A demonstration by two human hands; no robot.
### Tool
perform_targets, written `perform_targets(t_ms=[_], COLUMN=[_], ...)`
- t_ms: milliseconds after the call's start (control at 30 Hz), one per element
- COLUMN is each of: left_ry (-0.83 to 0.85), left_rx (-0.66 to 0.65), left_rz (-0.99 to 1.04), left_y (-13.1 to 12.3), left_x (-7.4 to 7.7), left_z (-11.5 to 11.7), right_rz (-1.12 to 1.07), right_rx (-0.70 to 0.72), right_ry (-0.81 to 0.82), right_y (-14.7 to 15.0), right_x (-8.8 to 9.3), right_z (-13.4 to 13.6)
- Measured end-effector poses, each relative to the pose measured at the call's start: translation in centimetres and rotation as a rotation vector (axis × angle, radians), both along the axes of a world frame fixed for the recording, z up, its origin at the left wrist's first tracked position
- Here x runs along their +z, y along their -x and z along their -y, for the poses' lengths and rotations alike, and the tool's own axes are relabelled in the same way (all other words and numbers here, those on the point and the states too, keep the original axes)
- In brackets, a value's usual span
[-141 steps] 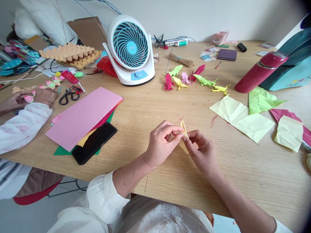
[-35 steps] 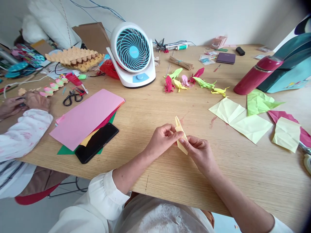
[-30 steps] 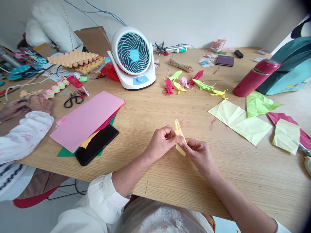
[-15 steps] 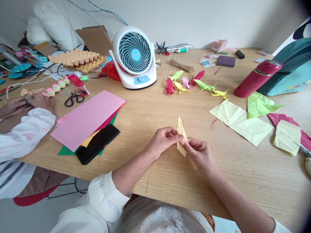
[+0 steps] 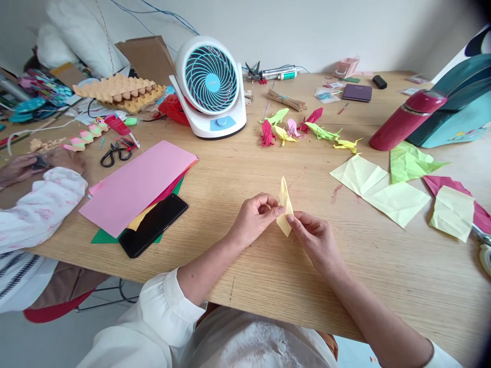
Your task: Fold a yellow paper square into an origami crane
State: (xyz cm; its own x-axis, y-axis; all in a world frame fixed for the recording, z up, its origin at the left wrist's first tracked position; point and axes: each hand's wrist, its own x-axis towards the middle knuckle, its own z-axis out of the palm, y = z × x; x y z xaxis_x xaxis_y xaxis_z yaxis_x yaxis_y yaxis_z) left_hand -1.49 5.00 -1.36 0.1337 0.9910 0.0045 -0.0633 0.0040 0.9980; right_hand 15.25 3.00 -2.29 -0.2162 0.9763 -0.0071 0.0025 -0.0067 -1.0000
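Note:
Between my hands, just over the table [image 5: 230,179], a narrow folded piece of pale yellow paper [image 5: 284,197] points away from me. My left hand [image 5: 258,214] pinches its left edge, thumb on top. My right hand [image 5: 312,232] grips the lower right edge between thumb and fingers. Some of the fingertips are hidden behind the paper. Beyond my hands lie several small folded paper figures [image 5: 283,136] in pink, green and yellow. To the right, creased pale yellow sheets [image 5: 401,202] lie flat.
A fan [image 5: 210,84] stands at the back. On the left, coloured paper [image 5: 141,184] lies partly under a black phone [image 5: 153,225], near scissors [image 5: 115,153]. Another person's hands [image 5: 61,161] are at far left. A red bottle [image 5: 406,120] and teal bag [image 5: 456,107] stand right.
The folded paper and both my hands have moved slightly away from me. The paper sits more upright in view, and my right fingers have shifted along its lower right edge.

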Motion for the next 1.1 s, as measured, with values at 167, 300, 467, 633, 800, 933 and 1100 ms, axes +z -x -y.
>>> perform_targets(t_ms=[167, 300, 467, 633, 800, 933, 1100], left_ry=[0.102, 0.127, 0.165, 0.136, 0.163, 0.265, 0.396], left_rx=[-0.053, -0.078, -0.130, -0.206, -0.249, -0.321, -0.308], left_rz=[0.115, 0.109, 0.121, 0.102, 0.168, 0.283, 0.434], left_y=[0.0, 0.3, 0.6, 0.6, 0.9, 0.6, -0.3], left_x=[0.1, 0.2, 0.2, 0.3, 0.9, 0.8, -0.1], left_z=[0.0, -0.3, -0.5, -0.4, -0.3, -0.1, 0.4], right_rz=[0.056, 0.086, 0.178, 0.257, 0.105, -0.026, -0.161], right_rx=[0.075, 0.070, 0.060, 0.059, 0.024, 0.037, 0.138], right_ry=[-0.035, -0.057, -0.110, -0.157, -0.100, -0.056, -0.012], right_y=[-0.1, -0.1, -0.3, -0.5, -1.0, -1.0, -0.6], right_x=[0.4, 0.4, 0.0, 0.3, 0.3, 0.3, 0.2], right_z=[0.0, 0.0, 0.1, 0.3, -0.1, -0.6, -0.6])
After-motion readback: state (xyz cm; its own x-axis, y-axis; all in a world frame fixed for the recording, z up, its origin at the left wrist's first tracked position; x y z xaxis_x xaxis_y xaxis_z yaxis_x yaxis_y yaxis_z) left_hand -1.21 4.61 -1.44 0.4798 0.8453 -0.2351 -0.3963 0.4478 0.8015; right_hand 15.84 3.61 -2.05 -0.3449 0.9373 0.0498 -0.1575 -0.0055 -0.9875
